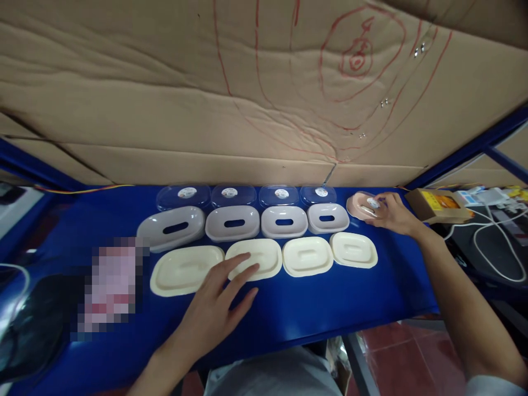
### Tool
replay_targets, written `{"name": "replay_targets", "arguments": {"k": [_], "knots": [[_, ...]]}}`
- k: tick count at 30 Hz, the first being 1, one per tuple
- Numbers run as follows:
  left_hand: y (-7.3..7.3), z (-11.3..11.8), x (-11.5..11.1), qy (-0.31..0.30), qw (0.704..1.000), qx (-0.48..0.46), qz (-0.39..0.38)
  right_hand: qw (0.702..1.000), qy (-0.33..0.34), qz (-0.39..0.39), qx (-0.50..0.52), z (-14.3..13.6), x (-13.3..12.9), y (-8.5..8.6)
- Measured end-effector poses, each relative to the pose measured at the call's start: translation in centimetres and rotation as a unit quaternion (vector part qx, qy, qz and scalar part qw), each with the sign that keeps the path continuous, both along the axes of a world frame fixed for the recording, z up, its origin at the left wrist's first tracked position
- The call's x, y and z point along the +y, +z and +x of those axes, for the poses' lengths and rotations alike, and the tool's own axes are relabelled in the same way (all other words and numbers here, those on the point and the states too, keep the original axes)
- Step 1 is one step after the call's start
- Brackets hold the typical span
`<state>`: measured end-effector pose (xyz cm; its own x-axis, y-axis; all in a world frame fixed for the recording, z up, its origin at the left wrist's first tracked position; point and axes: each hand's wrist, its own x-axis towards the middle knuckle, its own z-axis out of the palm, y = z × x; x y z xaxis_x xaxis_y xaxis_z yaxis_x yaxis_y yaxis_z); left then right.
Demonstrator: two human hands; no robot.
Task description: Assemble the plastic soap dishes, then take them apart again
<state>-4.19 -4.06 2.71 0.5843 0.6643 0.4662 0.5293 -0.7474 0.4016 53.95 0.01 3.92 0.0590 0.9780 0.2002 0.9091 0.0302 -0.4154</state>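
Note:
My right hand [391, 214] is at the right end of the rows, its fingers closed around a small oval box [355, 204] with a clear lid and a round label. The box rests on the blue tabletop. My left hand [218, 297], fingers spread, hovers over the front row and holds nothing. Under its fingertips lies a cream oval tray [268, 253], one of several in a row. Behind stands a row of pale grey oval shells with slots, such as this grey shell [284, 221]. Farther back, clear lids with labels, including this clear lid [268, 198], line the cardboard.
A cardboard wall [165, 121] with red drawn lines rises behind the blue table [313, 308]. A small carton [437, 206] and white cables [490, 250] are at the right. On the left lie a blurred pink item [111, 280] and a black object [37, 319].

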Motion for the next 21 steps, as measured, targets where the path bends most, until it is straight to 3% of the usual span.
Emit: {"name": "replay_targets", "arguments": {"k": [4,7,10,12,16,19,21], "knots": [[1.9,1.4,0.3,-0.082,0.983,-0.046,-0.156,0.999,-0.022,0.035,-0.007,-1.9,-1.0,0.8],[2.3,2.2,0.8,-0.127,0.928,-0.137,-0.322,0.996,0.011,0.093,0.001,-6.0,-2.7,2.1],[1.7,3.5,1.1,-0.160,0.844,-0.254,-0.445,0.985,0.119,0.122,0.018,-12.6,-5.2,4.1],[1.0,4.4,1.0,-0.186,0.792,-0.291,-0.504,0.979,0.181,0.083,0.030,-17.5,-6.8,5.5],[-0.2,5.5,0.3,-0.219,0.733,-0.314,-0.562,0.952,0.303,-0.020,0.037,-25.0,-8.6,6.3],[-0.6,5.4,-0.2,-0.215,0.714,-0.331,-0.579,0.937,0.341,-0.036,0.069,-26.3,-8.1,5.8],[-0.6,5.1,-0.4,-0.211,0.693,-0.338,-0.601,0.942,0.325,-0.020,0.079,-24.4,-6.7,5.6]]}}
